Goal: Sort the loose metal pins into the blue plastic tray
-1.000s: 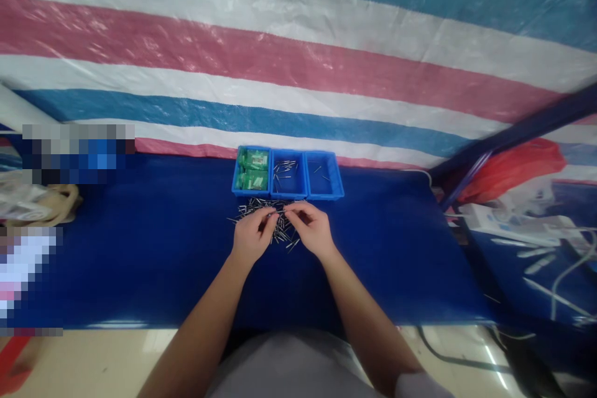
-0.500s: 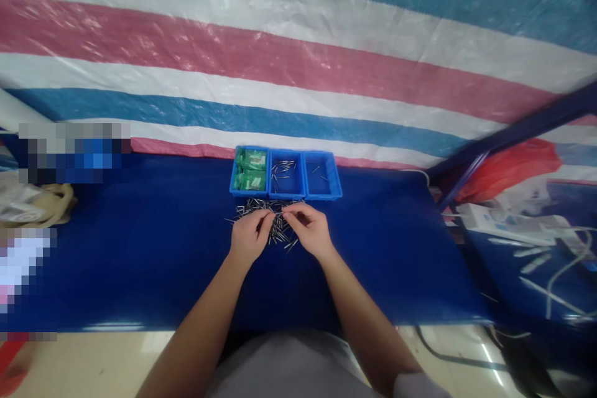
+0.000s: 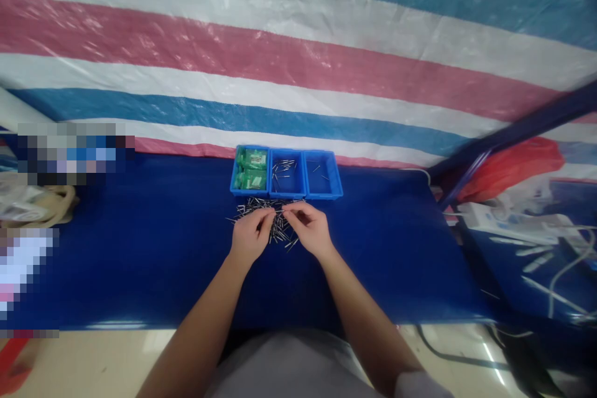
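Note:
My left hand (image 3: 252,233) and my right hand (image 3: 308,226) face each other over a pile of thin metal pins (image 3: 281,231) on the blue table. Both are pinched on one thin metal pin (image 3: 278,211) that spans the short gap between the fingertips. Behind the pile stand three blue bins side by side. Green packets (image 3: 253,180) fill the left bin (image 3: 233,180). Several pins (image 3: 283,167) lie in the middle bin (image 3: 288,193), and a few thin pieces lie in the right bin (image 3: 332,174).
A striped sheet (image 3: 298,68) hangs behind the blue table (image 3: 153,249). On the right are a red bag (image 3: 522,165), a white power strip (image 3: 508,224), cables and a dark metal frame. A beige basket (image 3: 60,208) sits at the left, near blurred-out areas.

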Motion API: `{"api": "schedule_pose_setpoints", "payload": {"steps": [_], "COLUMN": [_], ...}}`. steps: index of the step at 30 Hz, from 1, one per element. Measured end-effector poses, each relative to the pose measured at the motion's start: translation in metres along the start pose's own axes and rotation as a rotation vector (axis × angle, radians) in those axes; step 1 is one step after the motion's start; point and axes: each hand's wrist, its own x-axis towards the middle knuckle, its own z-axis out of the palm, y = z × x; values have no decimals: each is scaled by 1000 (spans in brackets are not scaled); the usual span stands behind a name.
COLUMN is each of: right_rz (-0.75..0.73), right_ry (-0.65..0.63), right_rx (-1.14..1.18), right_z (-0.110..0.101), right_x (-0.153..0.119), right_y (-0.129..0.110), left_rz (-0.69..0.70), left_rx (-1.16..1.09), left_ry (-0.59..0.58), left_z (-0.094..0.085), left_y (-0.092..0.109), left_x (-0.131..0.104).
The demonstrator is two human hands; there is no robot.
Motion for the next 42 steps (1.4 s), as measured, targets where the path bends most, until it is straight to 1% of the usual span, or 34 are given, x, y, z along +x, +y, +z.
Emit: {"api": "schedule_pose_setpoints", "payload": {"steps": [5, 10, 14, 17, 24, 29, 36, 42], "right_rz": [-3, -47, -53, -41, -5, 2, -29, -14], "right_ry": [-15, 2, 5, 4, 35, 36, 24, 28], "right_rx": [-26, -20, -35, -4, 60, 70, 60, 74], "right_z": [0, 0, 0, 1, 2, 2, 1, 1], "right_x": [0, 0, 0, 0, 0, 0, 0, 0], "right_y": [1, -1, -2, -2, 4, 4, -2, -1], "left_rz": [19, 40, 63, 50, -28, -2, 23, -22], "left_rx": [30, 67, 92, 79, 18, 20, 60, 16], "left_ry": [-13, -17, -12, -14, 15, 0, -8, 5], "left_z": [-2, -3, -3, -2, 1, 0, -1, 0], "left_y": [1, 1, 1, 0, 1, 0, -2, 0], "left_x": [2, 2, 2, 1, 0, 1, 1, 0]}}
